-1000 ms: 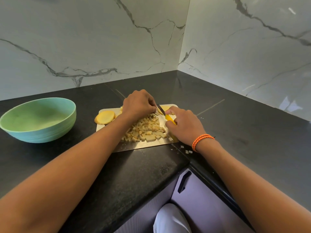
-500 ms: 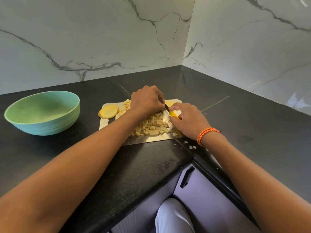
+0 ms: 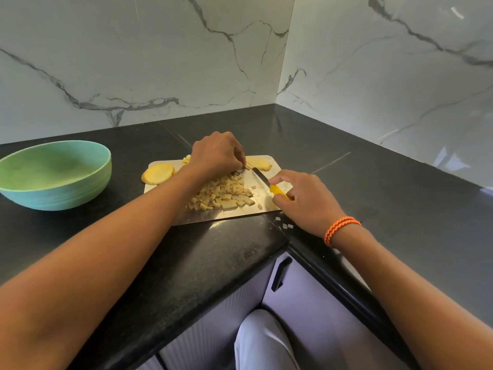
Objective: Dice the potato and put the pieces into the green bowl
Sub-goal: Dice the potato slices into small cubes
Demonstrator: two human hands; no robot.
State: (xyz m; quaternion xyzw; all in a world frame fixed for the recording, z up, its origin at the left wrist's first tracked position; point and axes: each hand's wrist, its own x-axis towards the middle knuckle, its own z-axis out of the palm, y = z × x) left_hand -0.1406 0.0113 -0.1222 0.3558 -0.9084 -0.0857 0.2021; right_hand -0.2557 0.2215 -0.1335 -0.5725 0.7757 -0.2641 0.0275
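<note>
Fingers (image 3: 241, 162) of the left hand (image 3: 217, 154) curl down onto potato strips (image 3: 249, 165) on the cutting board (image 3: 262, 202), while the right hand (image 3: 306, 201) grips the yellow-handled knife (image 3: 269, 184). Diced potato (image 3: 222, 194) lies heaped on the board; the green bowl (image 3: 53, 174) stands well left on the counter (image 3: 373, 188), nothing visible inside.

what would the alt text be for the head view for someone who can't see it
A person dices potato on a cutting board: the right hand holds a yellow-handled knife while the left hand pinches potato strips beside a pile of diced potato. An empty green bowl sits to the left on the black countertop.
</note>
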